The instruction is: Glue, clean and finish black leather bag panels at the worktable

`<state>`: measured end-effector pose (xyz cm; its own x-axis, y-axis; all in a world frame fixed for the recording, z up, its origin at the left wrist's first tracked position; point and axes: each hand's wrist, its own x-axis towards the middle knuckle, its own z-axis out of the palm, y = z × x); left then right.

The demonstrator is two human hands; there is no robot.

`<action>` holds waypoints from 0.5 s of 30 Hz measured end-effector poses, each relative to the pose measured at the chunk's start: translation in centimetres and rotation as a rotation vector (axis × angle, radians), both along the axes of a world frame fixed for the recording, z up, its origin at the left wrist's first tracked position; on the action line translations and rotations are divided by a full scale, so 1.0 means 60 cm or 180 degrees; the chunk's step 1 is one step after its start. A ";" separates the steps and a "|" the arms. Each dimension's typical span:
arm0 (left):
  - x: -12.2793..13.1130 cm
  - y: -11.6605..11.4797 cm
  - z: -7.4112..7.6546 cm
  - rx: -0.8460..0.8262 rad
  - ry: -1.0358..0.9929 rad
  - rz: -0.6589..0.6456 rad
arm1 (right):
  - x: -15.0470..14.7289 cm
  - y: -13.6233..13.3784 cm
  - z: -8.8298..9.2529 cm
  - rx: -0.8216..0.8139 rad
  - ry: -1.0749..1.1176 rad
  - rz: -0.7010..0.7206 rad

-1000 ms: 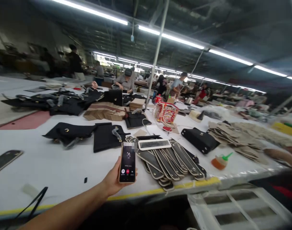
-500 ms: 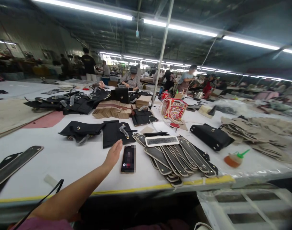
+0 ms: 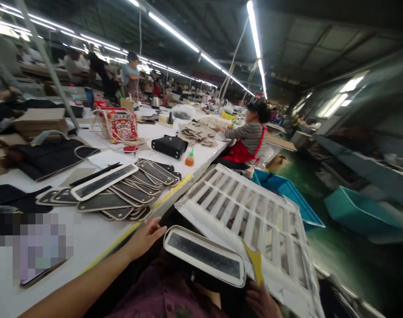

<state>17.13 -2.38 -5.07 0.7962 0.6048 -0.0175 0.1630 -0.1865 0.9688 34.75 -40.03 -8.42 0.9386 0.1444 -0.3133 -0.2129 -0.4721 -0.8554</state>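
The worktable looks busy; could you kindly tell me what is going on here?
The person's right hand holds a yellow tool by one end of a white-rimmed piece. The left hand is at the piece's other end; whether it touches is unclear. Dark strips lie piled on the worktable, and a co-worker is farther along its edge.

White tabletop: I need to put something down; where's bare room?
Bare tabletop shows between the fanned strips and yellow tape; a smaller patch, among strips, black bag and orange bottle. Crowded: far left, around dark bags.
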 end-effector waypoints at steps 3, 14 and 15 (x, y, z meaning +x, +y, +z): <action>0.036 -0.005 -0.007 0.0510 0.0608 -0.0489 | 0.013 0.019 0.022 0.0294 0.0295 0.0255; 0.068 -0.006 0.009 0.1627 0.1622 -0.1278 | 0.015 0.074 0.120 -0.0934 -0.0739 0.1671; 0.069 -0.007 0.013 0.1649 0.1655 -0.1320 | 0.018 0.072 0.119 -0.0995 -0.0763 0.1641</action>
